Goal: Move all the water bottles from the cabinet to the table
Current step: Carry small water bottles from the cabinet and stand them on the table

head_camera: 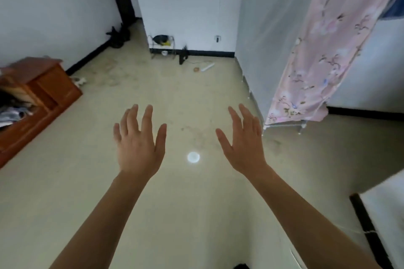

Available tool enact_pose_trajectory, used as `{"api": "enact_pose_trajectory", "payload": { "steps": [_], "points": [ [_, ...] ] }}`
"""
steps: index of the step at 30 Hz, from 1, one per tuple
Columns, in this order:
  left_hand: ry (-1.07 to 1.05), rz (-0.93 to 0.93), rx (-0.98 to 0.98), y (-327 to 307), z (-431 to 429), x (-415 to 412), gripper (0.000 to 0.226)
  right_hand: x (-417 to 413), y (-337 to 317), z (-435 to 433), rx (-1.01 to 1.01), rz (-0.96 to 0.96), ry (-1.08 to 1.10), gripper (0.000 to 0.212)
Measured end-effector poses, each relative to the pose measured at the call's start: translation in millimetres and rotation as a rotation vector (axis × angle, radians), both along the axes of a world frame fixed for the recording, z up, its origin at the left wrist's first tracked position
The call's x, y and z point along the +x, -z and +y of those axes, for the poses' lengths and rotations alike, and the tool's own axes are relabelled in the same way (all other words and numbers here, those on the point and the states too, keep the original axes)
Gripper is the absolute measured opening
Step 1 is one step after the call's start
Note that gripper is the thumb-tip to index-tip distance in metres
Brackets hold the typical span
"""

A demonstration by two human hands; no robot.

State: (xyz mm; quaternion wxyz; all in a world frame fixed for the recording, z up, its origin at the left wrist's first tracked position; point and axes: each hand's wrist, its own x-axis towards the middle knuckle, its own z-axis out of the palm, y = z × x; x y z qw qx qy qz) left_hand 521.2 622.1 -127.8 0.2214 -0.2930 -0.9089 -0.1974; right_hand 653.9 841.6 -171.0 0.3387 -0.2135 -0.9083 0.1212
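Note:
My left hand (138, 144) and my right hand (242, 142) are both stretched out in front of me over the beige floor, backs up, fingers straight and spread, holding nothing. No water bottle shows in this view. A brown wooden cabinet (41, 91) stands low at the left edge, well to the left of my left hand, with cloth or clutter in its open part. No table is in sight.
A pink flowered fabric wardrobe (317, 57) on a metal frame stands at the right by a white wall. A small wire rack (162, 47), a black object and a white power strip (207, 67) lie by the far wall. A bright light spot (193, 157) marks the floor between my hands.

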Motion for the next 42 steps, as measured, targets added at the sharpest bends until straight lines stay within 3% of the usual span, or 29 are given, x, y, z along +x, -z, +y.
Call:
{"api": "enact_pose_trajectory", "payload": {
  "steps": [8, 14, 20, 29, 34, 42],
  "points": [
    [-0.372, -0.077, -0.062, 2, -7, -155, 0.058, -245, 4, 21, -0.067, 0.013, -0.347, 0.062],
    [-0.54, -0.04, -0.072, -35, -9, -234, 0.063, -373, -20, 17, -0.025, 0.01, -0.541, 0.062],
    [-0.717, -0.058, -0.051, -24, -55, -301, 0.062, -483, -19, -28, -0.05, -0.008, -0.723, 0.063],
    [-0.83, -0.017, 0.022, -4, -159, -449, 0.061, -661, -17, -148, 0.034, -0.003, -0.888, 0.064],
    [-0.853, -0.073, 0.032, -10, -226, -559, 0.062, -767, -25, -216, 0.034, -0.011, -0.879, 0.064],
    [-0.829, -0.128, 0.027, 6, -279, -694, 0.064, -895, -15, -258, 0.057, -0.061, -0.841, 0.063]
  ]
}}
